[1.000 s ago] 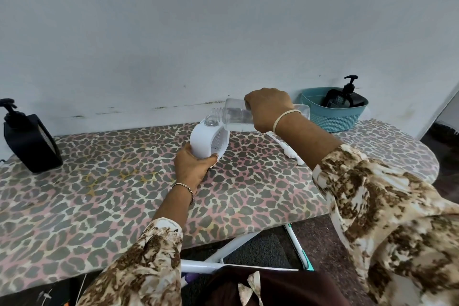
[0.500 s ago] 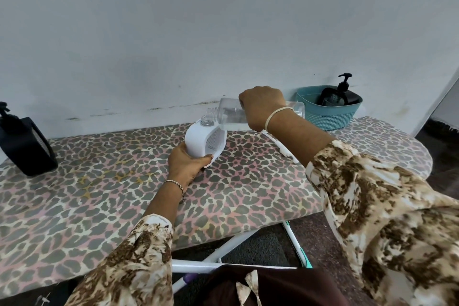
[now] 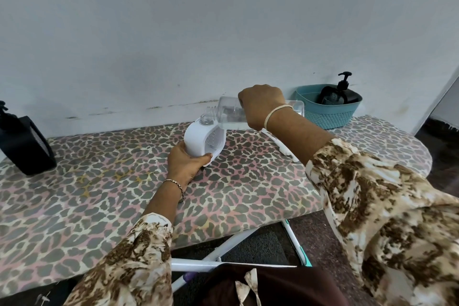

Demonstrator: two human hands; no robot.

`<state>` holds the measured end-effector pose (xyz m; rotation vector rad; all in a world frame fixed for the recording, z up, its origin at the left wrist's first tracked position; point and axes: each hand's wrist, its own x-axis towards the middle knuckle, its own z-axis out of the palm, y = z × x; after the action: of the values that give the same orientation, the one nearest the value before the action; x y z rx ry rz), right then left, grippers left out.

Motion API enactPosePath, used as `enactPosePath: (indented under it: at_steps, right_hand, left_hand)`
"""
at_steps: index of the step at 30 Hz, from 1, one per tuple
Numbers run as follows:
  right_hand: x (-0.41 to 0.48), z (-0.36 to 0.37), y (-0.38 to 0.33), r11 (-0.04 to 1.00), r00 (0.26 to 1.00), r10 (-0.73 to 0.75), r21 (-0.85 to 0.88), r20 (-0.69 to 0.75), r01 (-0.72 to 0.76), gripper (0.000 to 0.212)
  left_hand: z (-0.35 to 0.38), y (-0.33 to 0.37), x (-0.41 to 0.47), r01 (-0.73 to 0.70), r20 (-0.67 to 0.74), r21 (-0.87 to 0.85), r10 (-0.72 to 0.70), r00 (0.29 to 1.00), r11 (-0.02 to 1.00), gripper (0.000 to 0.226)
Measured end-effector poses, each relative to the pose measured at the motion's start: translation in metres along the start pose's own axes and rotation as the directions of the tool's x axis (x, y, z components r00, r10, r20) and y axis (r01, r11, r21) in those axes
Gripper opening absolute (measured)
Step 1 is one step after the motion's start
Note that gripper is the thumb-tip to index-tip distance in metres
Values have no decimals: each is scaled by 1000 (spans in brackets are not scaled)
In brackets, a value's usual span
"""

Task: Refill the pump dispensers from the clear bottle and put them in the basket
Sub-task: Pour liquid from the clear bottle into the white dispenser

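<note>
Ironing board [image 3: 74,206], leopard-print cover: near edge is rounded off at right; a wide bare stretch is noted front left. Left hand [image 3: 185,165]: fingers are curled round the base of the white dispenser [image 3: 198,139], stood at board centre, neck uncapped. Right hand [image 3: 262,104]: wrapped round the clear bottle [image 3: 229,113], tipped level, mouth just beside the dispenser's neck. Black dispenser [image 3: 22,141]: stood at far left edge. Teal basket [image 3: 327,114], far right against the wall [image 3: 173,32]: occupied by a black pump bottle [image 3: 345,94].

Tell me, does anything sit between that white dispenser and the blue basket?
Yes: the right hand and its clear bottle hang between the white dispenser and the basket, and a white pump lies on the board beneath them.
</note>
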<state>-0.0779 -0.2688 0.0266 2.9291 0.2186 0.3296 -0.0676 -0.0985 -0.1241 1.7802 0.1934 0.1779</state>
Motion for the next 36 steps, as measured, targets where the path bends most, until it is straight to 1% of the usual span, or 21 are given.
enactPosePath:
  at_steps: [10, 17, 29, 36]
  right_hand:
    - [-1, -1, -1, 1000, 1000, 4, 5, 13, -4, 34]
    - [-2, -3, -1, 1000, 1000, -1, -1, 25, 1, 33]
    - [-3, -4, -2, 1000, 1000, 4, 9, 25, -5, 32]
    - [-3, -6, -3, 1000, 1000, 4, -2, 21, -4, 32]
  left_hand:
    - [1, -2, 3, 13, -21, 3, -13, 1000, 1000, 66]
    - [1, -4, 4, -18, -19, 3, 18, 1000, 1000, 61]
    - [1, -7, 6, 3, -19, -12, -3, 1000, 1000, 57]
    - [1, -10, 8, 1, -15, -7, -1, 1000, 1000, 60]
